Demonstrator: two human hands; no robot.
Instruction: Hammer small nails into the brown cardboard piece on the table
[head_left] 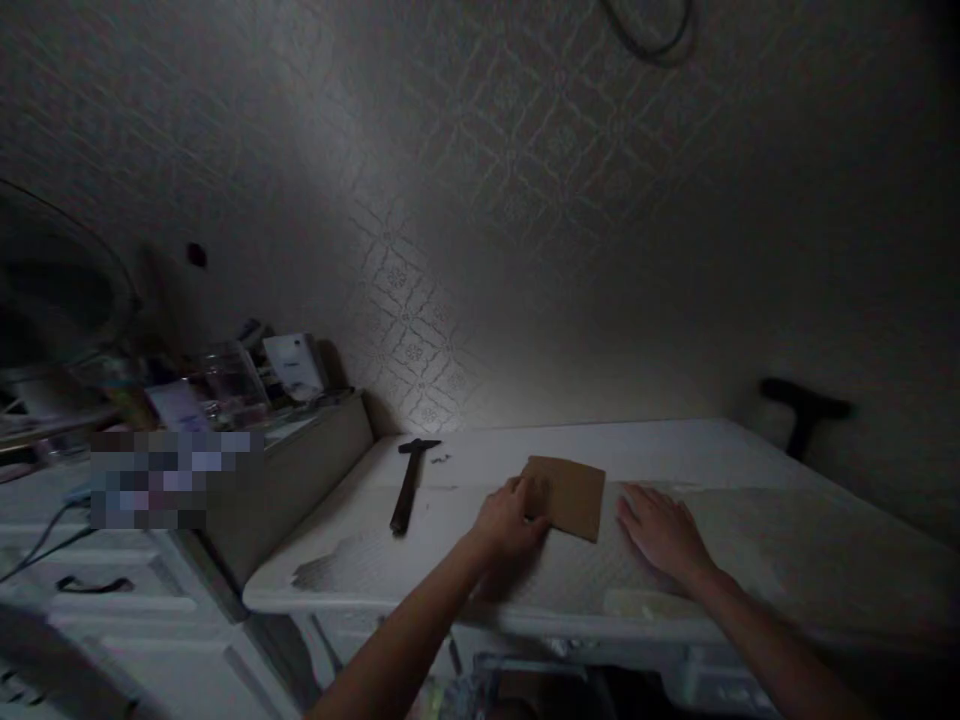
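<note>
Cardboard piece [577,497] on the table [487,458]: the left hand [510,522] curls at its left edge, grip not discernible; the right hand [666,532] lies open just beside it. Presumably light, stiffish and easily creased; best held by opposite edges.

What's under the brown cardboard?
The white table shows around the brown cardboard; the left hand touches its left side. Anything directly beneath is covered, so I can't tell.

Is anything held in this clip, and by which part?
The left hand holds the flat brown cardboard piece at its left edge; the right hand holds nothing.
</note>
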